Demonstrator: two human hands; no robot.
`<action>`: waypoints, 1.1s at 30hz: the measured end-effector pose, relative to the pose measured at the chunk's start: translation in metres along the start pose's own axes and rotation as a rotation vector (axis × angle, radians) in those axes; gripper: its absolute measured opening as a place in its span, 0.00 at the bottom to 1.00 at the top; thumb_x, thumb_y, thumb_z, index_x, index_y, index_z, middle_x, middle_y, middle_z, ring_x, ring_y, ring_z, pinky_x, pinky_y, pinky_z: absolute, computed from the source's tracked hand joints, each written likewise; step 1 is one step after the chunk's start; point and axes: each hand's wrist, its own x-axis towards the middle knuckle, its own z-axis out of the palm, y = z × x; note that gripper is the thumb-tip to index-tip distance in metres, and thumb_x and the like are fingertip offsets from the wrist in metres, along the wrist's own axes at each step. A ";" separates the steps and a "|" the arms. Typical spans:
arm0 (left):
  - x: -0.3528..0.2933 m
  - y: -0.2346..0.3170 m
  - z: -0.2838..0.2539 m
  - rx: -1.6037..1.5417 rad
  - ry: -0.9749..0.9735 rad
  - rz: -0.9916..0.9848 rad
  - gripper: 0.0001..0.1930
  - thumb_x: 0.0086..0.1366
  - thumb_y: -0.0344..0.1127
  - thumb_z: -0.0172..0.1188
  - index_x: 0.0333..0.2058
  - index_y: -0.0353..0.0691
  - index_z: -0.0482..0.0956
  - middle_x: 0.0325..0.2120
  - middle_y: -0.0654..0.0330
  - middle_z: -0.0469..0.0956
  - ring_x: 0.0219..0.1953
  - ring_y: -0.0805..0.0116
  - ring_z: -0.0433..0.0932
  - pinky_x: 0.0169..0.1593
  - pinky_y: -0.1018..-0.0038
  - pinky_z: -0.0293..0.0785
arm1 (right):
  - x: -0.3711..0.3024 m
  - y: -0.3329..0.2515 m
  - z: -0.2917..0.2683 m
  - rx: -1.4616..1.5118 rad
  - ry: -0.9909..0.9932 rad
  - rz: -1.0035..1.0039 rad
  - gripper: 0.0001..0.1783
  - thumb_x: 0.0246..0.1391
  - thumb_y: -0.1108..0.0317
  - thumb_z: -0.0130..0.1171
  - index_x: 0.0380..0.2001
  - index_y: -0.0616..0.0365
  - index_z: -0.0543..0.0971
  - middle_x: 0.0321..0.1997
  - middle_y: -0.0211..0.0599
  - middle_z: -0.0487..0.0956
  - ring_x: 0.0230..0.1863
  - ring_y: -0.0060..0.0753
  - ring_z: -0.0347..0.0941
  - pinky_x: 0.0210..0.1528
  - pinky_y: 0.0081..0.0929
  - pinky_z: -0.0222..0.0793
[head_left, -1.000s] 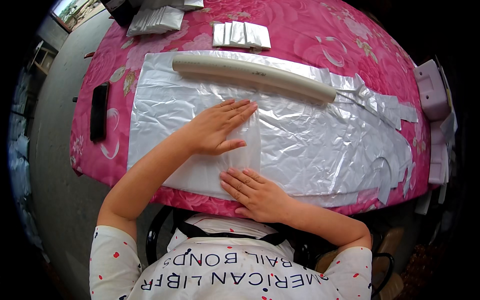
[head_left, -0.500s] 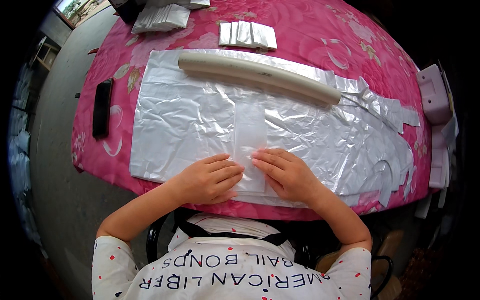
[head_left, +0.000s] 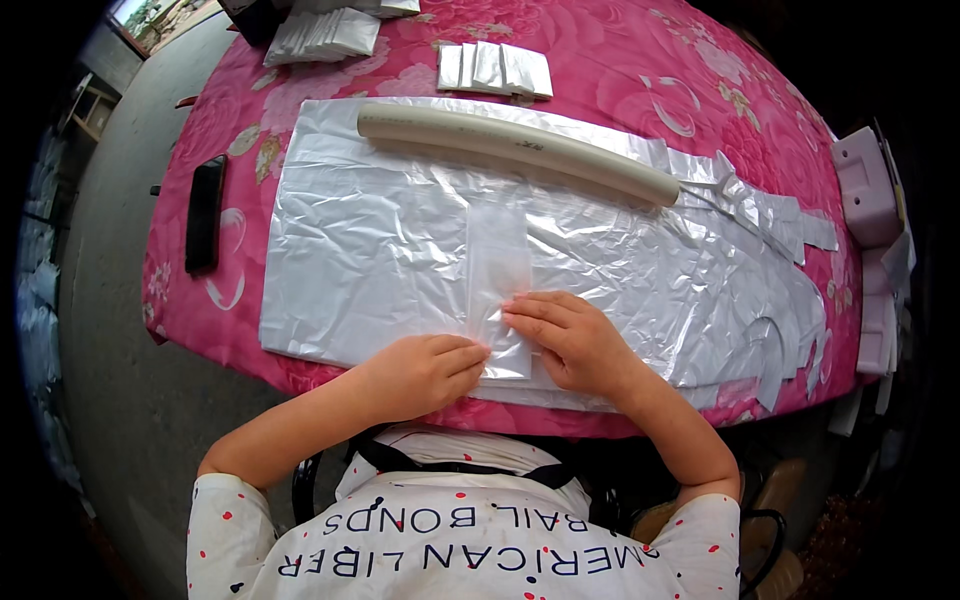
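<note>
A narrow folded strip of thin plastic bag (head_left: 500,245) lies upright across a wide stack of silvery-white plastic bags (head_left: 350,240). At the strip's lower left edge my left hand (head_left: 435,376) has its fingers drawn together and pinches the plastic; its thumb is mostly hidden. Just right of the strip, my right hand (head_left: 575,342) rests with its fingers stretched over it, the tips pressing the film down. The strip's lower part is creased and shiny between the two hands. A long beige tube (head_left: 520,150) lies across the stack's far side.
A black phone (head_left: 205,215) lies on the pink flowered tablecloth (head_left: 190,310) at left. Small folded plastic packets (head_left: 495,70) lie beyond the tube, with another pile of packets (head_left: 325,35) at far left. Pale purple bins (head_left: 866,190) stand along the right edge.
My left fingers, spread before, have closed together at the strip's edge. My right hand has shifted slightly up, its fingers bunched more. The strip's lower part has become more creased.
</note>
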 end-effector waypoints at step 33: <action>0.000 -0.009 -0.008 -0.216 0.161 -0.008 0.13 0.53 0.31 0.60 0.39 0.38 0.75 0.43 0.57 0.76 0.45 0.62 0.76 0.49 0.69 0.72 | 0.006 0.004 0.011 -0.146 0.152 -0.083 0.16 0.39 0.73 0.58 0.37 0.56 0.78 0.42 0.31 0.78 0.44 0.32 0.74 0.43 0.29 0.68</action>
